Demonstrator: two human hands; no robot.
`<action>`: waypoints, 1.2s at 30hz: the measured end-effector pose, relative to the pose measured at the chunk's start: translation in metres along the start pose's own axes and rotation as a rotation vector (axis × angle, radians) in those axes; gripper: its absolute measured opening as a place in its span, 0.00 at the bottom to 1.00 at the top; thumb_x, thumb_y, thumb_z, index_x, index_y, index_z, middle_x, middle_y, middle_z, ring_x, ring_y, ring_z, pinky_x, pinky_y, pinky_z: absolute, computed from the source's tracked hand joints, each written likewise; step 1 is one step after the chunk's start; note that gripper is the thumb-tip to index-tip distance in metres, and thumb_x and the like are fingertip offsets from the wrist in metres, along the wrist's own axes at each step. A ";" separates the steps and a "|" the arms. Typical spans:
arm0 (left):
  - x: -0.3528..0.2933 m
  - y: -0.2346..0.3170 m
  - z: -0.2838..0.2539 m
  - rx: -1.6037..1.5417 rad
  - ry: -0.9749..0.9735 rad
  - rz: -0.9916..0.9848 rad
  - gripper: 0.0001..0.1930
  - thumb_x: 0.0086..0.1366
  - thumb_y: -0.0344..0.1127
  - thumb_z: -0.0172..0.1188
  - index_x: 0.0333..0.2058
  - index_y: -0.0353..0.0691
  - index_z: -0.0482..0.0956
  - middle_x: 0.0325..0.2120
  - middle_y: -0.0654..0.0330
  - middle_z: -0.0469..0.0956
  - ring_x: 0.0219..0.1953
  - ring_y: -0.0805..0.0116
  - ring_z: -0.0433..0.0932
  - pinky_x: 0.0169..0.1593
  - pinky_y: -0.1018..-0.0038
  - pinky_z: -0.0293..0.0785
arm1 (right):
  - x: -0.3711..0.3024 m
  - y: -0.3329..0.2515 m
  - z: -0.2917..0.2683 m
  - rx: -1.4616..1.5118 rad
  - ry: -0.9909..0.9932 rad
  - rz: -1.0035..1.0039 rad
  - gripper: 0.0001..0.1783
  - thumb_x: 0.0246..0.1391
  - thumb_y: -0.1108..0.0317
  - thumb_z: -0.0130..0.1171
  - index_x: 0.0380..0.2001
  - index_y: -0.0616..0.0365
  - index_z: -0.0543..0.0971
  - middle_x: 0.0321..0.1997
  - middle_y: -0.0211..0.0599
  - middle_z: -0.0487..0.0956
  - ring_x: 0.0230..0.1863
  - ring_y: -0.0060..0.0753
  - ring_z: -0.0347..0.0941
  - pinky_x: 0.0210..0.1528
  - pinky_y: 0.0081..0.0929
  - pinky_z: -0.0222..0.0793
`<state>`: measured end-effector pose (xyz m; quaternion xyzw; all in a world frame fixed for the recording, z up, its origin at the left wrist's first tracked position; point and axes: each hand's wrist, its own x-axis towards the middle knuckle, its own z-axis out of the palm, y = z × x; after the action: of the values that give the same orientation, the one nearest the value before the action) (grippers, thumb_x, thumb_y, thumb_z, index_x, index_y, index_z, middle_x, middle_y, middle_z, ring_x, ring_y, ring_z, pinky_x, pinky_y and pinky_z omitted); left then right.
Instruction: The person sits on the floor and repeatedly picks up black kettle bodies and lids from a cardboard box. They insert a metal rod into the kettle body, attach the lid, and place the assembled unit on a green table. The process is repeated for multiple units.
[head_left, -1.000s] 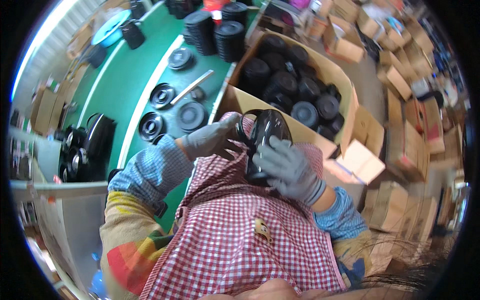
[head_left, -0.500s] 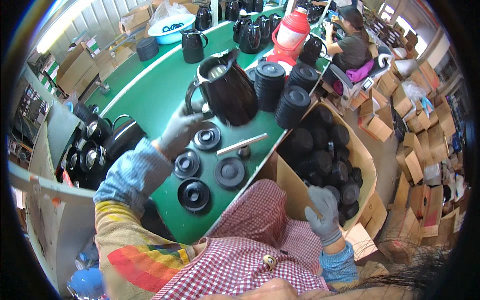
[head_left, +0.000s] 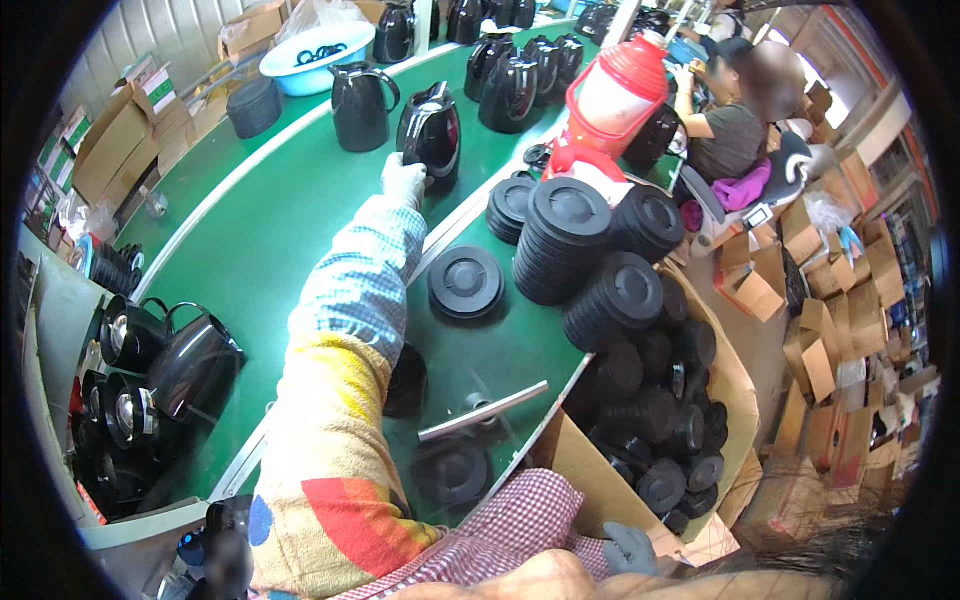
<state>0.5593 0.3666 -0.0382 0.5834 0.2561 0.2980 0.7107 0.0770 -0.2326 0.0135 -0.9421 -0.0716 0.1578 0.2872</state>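
My left hand (head_left: pixel 405 182), in a grey glove, reaches far across the green table and is closed on the handle side of a glossy black jug (head_left: pixel 430 140). The jug is upright on the green surface beyond the white rail. My right hand (head_left: pixel 628 550), also gloved, is low at the lower edge beside the cardboard box (head_left: pixel 590 465). Its fingers are loosely apart with nothing visible in them, though part of the hand is cut off. Round black lids (head_left: pixel 466 280) lie near my left sleeve, another lid (head_left: pixel 452 470) closer to me. My sleeve partly hides a further dark disc.
Tall stacks of black discs (head_left: pixel 565 235) stand beside a red and white drink cooler (head_left: pixel 620 95). Lids fill the box. A metal bar (head_left: pixel 485 410) crosses the near table. More jugs (head_left: pixel 365 105) and a blue basin (head_left: pixel 318 55) stand farther back. A co-worker (head_left: pixel 730 130) sits at right.
My left hand has carried the jug away from me, from above the near lids to beyond the white rail. My right hand has dropped toward the lower edge. The view has shifted.
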 end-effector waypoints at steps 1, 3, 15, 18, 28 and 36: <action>0.016 -0.003 -0.010 0.036 -0.062 -0.022 0.18 0.53 0.21 0.59 0.45 0.34 0.77 0.33 0.52 0.80 0.31 0.60 0.82 0.33 0.62 0.81 | 0.006 0.007 0.004 0.045 0.027 -0.063 0.23 0.52 0.64 0.67 0.52 0.56 0.82 0.47 0.43 0.84 0.46 0.45 0.79 0.49 0.37 0.75; 0.049 -0.005 -0.032 0.113 -0.208 -0.070 0.20 0.54 0.22 0.57 0.48 0.35 0.77 0.36 0.51 0.81 0.35 0.54 0.83 0.39 0.58 0.81 | 0.015 0.049 0.010 -0.063 0.028 -0.204 0.22 0.53 0.65 0.67 0.52 0.58 0.83 0.48 0.46 0.83 0.46 0.49 0.79 0.51 0.40 0.74; 0.129 0.134 -0.026 1.659 -0.050 0.308 0.52 0.57 0.46 0.67 0.75 0.57 0.45 0.76 0.58 0.46 0.77 0.52 0.43 0.76 0.47 0.33 | -0.012 0.058 -0.006 -0.050 -0.122 0.259 0.22 0.65 0.61 0.57 0.57 0.62 0.78 0.52 0.54 0.81 0.55 0.51 0.78 0.61 0.38 0.71; 0.121 0.135 -0.025 1.771 0.033 0.330 0.50 0.59 0.55 0.66 0.75 0.56 0.48 0.74 0.57 0.55 0.74 0.53 0.54 0.75 0.47 0.40 | -0.020 0.038 -0.011 -0.070 -0.026 0.262 0.22 0.62 0.62 0.59 0.55 0.62 0.79 0.52 0.52 0.81 0.55 0.48 0.77 0.61 0.38 0.71; 0.117 0.133 -0.050 1.820 0.111 0.441 0.43 0.58 0.42 0.64 0.72 0.61 0.57 0.77 0.60 0.42 0.78 0.55 0.36 0.76 0.52 0.31 | 0.038 0.017 -0.027 -0.099 0.197 -0.131 0.21 0.54 0.67 0.64 0.51 0.59 0.82 0.50 0.47 0.82 0.54 0.46 0.77 0.60 0.40 0.71; 0.118 0.149 -0.021 1.820 0.054 0.356 0.38 0.61 0.52 0.67 0.68 0.52 0.65 0.66 0.56 0.68 0.67 0.55 0.67 0.71 0.54 0.55 | -0.044 0.022 -0.065 -0.545 -0.011 0.371 0.27 0.68 0.53 0.54 0.63 0.56 0.74 0.64 0.52 0.76 0.66 0.51 0.70 0.70 0.41 0.61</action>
<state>0.6069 0.4868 0.1025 0.9402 0.3146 0.1005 -0.0837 0.0587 -0.2950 0.0634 -0.9804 0.0600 0.1875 -0.0094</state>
